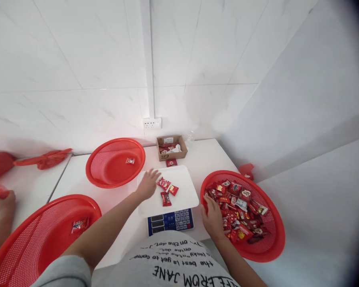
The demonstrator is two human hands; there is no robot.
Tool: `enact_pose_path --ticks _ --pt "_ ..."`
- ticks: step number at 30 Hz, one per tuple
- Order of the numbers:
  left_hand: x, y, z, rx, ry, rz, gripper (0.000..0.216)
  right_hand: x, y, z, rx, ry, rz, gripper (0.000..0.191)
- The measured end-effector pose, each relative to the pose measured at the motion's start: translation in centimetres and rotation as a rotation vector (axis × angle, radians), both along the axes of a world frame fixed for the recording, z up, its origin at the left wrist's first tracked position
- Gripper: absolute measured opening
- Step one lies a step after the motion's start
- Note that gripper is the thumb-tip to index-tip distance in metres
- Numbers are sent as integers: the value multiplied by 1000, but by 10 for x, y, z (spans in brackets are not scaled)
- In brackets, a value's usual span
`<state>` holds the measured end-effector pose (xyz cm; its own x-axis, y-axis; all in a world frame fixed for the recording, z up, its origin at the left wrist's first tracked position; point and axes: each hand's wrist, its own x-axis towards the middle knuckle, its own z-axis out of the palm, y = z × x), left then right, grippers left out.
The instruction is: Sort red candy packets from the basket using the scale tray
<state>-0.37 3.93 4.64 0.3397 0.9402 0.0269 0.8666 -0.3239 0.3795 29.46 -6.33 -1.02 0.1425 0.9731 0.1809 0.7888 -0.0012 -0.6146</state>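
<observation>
3 shiny packets (165, 199) on smooth tray (184, 190)

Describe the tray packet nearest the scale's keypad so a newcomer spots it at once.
Find the scale with the blue front panel and the white tray above it. Three red packets lie near the tray's middle, just right of the left hand. The darkest packet, closest to the keypad, is yours; its two neighbours are brighter red.

It looks like a packing room: a scale (170, 223), baskets (279, 243) of wrapped sweets (236, 215), white tables (203, 159) against a tiled wall (107, 52), a co-worker's hand (5, 204) at left.
</observation>
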Motion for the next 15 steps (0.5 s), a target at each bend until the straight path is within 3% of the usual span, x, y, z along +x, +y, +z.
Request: enact_pose_path --ticks 3,8,11,15 --pt "26 -5 -12 -146 99 -204 61 -30 6 18 24 -116 277 38" --pt "35 -6 -18 -192 58 -142 43 -92 20 33 -1 -221 682 44" --pt "27 -9 -18 -189 20 -48 38 -112 25 27 -33 -281 764 47" --pt "1 -8 -10 -159 -72 137 39 -110 27 18 -60 -267 745 39"
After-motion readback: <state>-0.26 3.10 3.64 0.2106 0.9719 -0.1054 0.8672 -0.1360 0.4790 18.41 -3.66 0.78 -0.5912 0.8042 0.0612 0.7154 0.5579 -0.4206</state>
